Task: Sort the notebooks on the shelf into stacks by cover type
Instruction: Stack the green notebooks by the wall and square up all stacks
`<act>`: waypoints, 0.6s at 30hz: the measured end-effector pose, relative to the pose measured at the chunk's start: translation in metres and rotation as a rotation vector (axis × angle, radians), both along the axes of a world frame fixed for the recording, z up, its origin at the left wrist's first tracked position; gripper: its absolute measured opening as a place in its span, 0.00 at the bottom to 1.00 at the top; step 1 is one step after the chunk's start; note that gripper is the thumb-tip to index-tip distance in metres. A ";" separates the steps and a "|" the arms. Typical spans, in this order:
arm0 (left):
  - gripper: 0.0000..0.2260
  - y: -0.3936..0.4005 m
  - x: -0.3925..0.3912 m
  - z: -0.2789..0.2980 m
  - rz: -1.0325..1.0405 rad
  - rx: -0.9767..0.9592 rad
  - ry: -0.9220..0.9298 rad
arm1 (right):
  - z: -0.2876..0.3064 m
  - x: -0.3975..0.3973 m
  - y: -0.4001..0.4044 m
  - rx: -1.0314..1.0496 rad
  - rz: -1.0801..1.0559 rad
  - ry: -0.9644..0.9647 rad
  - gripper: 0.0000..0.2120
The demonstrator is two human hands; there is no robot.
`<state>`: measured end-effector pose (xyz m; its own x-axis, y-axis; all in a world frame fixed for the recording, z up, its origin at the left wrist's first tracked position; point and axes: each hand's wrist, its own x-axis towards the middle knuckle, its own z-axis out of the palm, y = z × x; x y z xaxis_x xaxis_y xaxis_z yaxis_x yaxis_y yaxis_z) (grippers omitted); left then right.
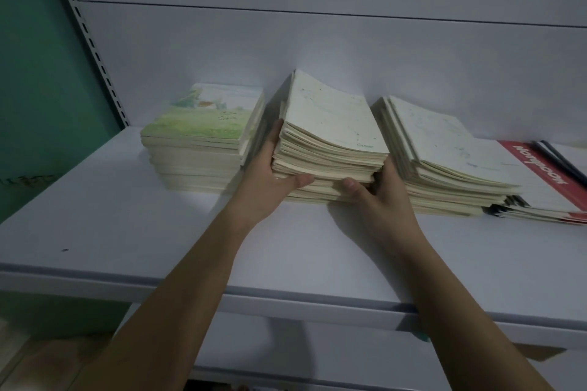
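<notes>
**Both hands on the middle stack of notebooks**

A wide white metal shelf (133,225) with a pale back panel carries everything here. Three tall stacks of cream-paged notebooks stand in a row toward the back. The middle stack of plain cream-covered notebooks (330,130) has its top books tilted, rising toward the back panel. To its left, just beside it, stands the stack of notebooks with a green watercolour meadow cover (206,124), lying flat. To its right stands another fanned stack of pale speckled-cover notebooks (438,143), and further right lies a low pile of red-and-white notebooks (546,174), touching that stack's base.

The left hand (270,171) holds the middle stack's left side, fingers up along the edge and thumb pressed on the front page edges. The right hand (378,187) grips its right front corner, thumb on the front, fingers curled round the side.
</notes>
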<state>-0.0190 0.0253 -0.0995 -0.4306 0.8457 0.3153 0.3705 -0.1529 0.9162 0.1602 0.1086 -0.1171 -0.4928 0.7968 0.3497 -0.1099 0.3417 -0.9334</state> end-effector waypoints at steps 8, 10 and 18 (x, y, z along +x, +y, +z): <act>0.40 0.000 0.004 -0.004 0.062 -0.004 -0.038 | 0.006 -0.002 -0.009 0.063 -0.158 -0.043 0.17; 0.40 -0.002 0.005 -0.004 0.056 -0.015 -0.037 | 0.010 -0.001 -0.014 0.060 -0.150 -0.040 0.16; 0.28 -0.008 0.009 0.004 0.077 -0.034 -0.125 | 0.012 -0.003 -0.016 0.000 -0.094 -0.078 0.17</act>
